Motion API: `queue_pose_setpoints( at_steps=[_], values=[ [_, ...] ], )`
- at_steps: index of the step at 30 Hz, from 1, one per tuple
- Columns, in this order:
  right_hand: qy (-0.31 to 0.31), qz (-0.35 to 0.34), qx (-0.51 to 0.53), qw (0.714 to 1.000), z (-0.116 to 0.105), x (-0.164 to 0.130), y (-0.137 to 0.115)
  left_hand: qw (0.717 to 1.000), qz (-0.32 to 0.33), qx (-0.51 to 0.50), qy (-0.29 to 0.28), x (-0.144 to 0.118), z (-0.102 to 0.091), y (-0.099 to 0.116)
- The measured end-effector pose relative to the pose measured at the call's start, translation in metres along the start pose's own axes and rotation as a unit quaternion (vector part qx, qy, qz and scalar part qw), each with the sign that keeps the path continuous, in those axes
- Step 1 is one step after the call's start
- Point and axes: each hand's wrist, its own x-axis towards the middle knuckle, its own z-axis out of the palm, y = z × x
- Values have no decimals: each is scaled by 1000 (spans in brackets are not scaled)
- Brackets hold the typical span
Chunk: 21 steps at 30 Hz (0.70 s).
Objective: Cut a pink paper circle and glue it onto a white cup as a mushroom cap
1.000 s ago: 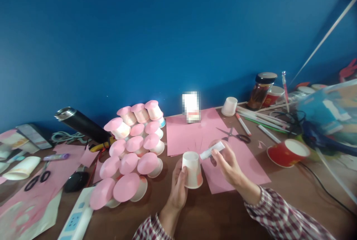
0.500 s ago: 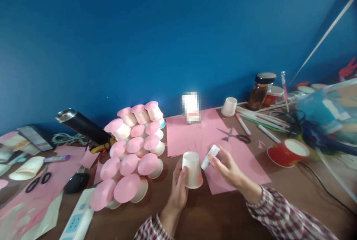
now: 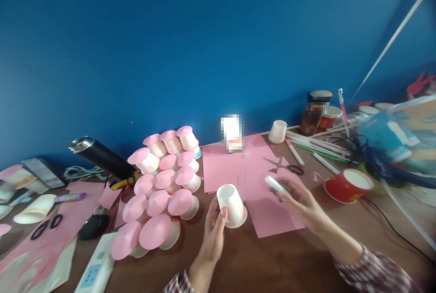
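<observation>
My left hand (image 3: 213,231) grips a white paper cup (image 3: 231,204) held upside down and tilted, low in the middle of the view. To its right, blurred by motion, my right hand (image 3: 301,202) holds a small white glue stick (image 3: 275,184) over pink paper sheets (image 3: 231,168) on the brown table (image 3: 272,261). The glue stick is now clear of the cup. Left of the cup lies a cluster of several cups capped with pink paper cones (image 3: 163,188).
Scissors (image 3: 286,166), marker pens (image 3: 294,152), a white cup (image 3: 277,131) and a jar (image 3: 313,112) lie at the back right. A red cup (image 3: 347,185) lies on its side beside cables. A black flask (image 3: 98,156), power strip (image 3: 93,270) and more scissors (image 3: 42,227) sit left.
My right hand has pulled the glue stick away from the cup's bottom and moved it rightward. My left hand has tilted the cup and shifted it slightly left.
</observation>
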Motion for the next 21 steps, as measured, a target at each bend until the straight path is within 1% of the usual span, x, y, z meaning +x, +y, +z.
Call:
queue_pose_setpoints(
  at_steps=[2,4,7,9,11,15,21],
  values=[
    [-6,-8,-70,997,-4,-4,2,999,-29,-39,8,-2,1,-1],
    [-1,-37,-164,986,-7,-5,2,996,-44,-75,5,-4,2,-1],
    [17,-114,-299,947,-12,-7,4,994,-45,-94,-14,-5,4,-1],
    [15,-146,-360,921,-19,-9,8,994,-58,-89,-8,-5,3,0],
    [4,-148,-396,906,-27,-12,15,995,-57,-77,-1,-5,2,1],
    [-5,-130,-451,883,-43,-20,27,997,-29,-64,-36,-6,-2,-1],
    [-13,-114,-518,847,-55,-24,31,995,-41,-65,-56,-7,-2,-3]
  ],
)
